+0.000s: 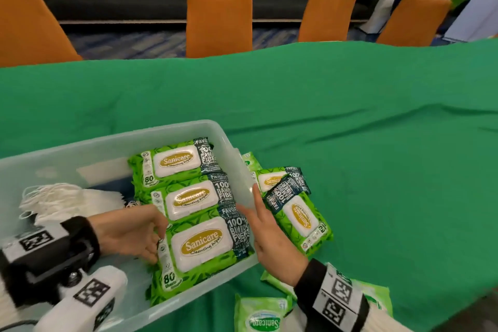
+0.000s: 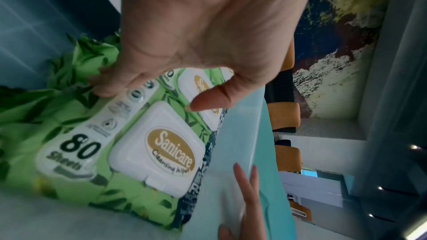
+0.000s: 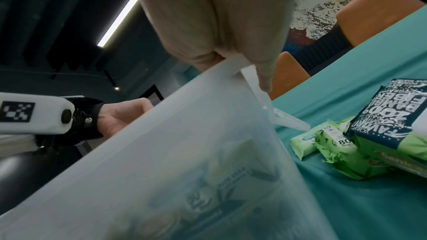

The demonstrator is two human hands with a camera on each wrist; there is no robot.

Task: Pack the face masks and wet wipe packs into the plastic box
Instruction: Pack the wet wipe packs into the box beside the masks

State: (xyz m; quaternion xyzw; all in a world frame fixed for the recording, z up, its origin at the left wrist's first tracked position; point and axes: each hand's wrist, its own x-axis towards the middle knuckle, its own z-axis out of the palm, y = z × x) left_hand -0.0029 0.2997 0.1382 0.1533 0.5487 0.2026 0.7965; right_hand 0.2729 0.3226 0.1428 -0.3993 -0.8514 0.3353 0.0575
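The translucent plastic box (image 1: 107, 140) holds a pile of white face masks (image 1: 67, 199) at its left and three green wet wipe packs in a row at its right. My left hand (image 1: 159, 237) is inside the box. Its bent fingertips press the left end of the nearest pack (image 1: 202, 248), and the thumb (image 2: 208, 101) hovers clear of it. My right hand (image 1: 249, 202) pinches the box's right wall (image 3: 184, 152) at the rim, thumb inside and straight fingers (image 2: 247, 185) outside.
More wet wipe packs lie on the green tablecloth right of the box, a large one (image 1: 299, 218) on top of another (image 1: 269, 180). Smaller packs (image 1: 258, 315) sit near the front edge under my right wrist. Orange chairs (image 1: 218, 16) line the far side.
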